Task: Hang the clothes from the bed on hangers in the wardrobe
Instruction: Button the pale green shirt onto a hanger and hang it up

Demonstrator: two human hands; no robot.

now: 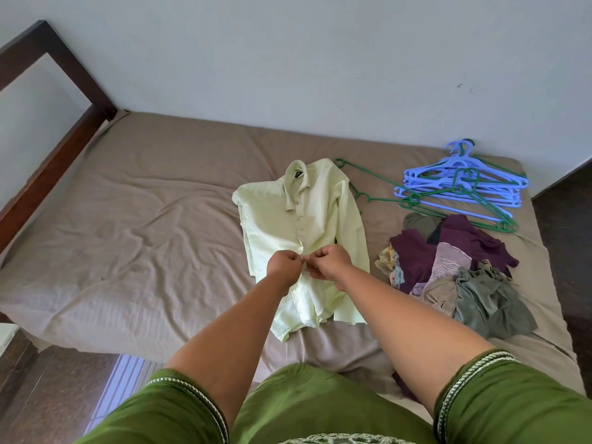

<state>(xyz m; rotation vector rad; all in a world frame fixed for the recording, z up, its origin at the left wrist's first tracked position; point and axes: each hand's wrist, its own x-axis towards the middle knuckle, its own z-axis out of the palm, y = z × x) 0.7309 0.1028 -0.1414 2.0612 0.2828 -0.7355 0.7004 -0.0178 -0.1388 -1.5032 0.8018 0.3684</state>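
On the bed (134,225), a pale green shirt (323,219) is lying flat, collar toward the wall. Both the left hand (283,264) and the right hand (331,262) are pinching its front placket at mid-length, fingers curled, knuckles nearly touching.

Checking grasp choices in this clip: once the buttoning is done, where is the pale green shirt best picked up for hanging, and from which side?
Probably at the shoulders, either side of the collar, reaching over from the near edge of the bed. The pale green shirt lies flat, front up, collar towards the wall, so lifting there lets it hang straight. Both hands, left hand and right hand, now pinch the front placket.
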